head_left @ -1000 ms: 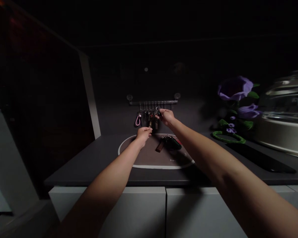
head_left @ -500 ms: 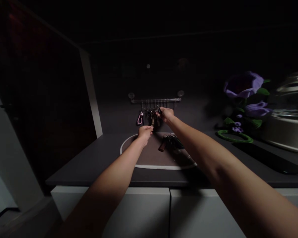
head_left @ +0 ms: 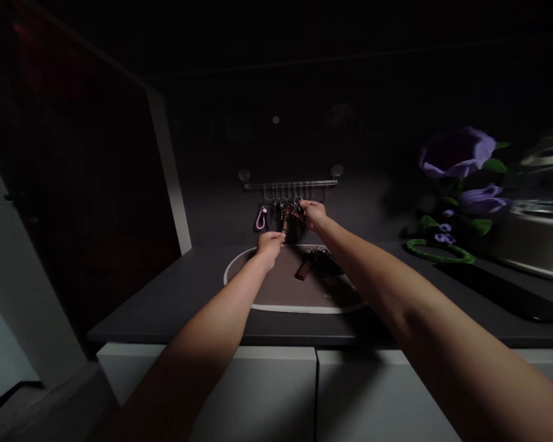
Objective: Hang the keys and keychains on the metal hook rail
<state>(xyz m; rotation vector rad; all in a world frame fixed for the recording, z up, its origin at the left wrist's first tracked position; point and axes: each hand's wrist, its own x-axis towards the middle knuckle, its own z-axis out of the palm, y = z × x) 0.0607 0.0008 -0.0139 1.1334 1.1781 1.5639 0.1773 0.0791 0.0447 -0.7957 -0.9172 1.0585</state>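
Basically reached up, left hand point(head_left: 270, 247) pinching a hanging key point(head_left: 285, 224), right hand point(head_left: 313, 214) pinching a key ring point(head_left: 297, 200) just beside it, thanks to the tightly packed hooks point(head_left: 281, 193) on the metal key rail point(head_left: 290, 185).

arms: left arm point(head_left: 207, 331), right arm point(head_left: 396, 301), bare, slim | left hand point(head_left: 270, 247), right hand point(head_left: 313, 215): bare

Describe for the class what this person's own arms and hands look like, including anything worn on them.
The left arm and right arm are bare and slender, with no sleeves, watches or bracelets in view. The left hand and right hand wear no gloves; rings are too dim to tell.
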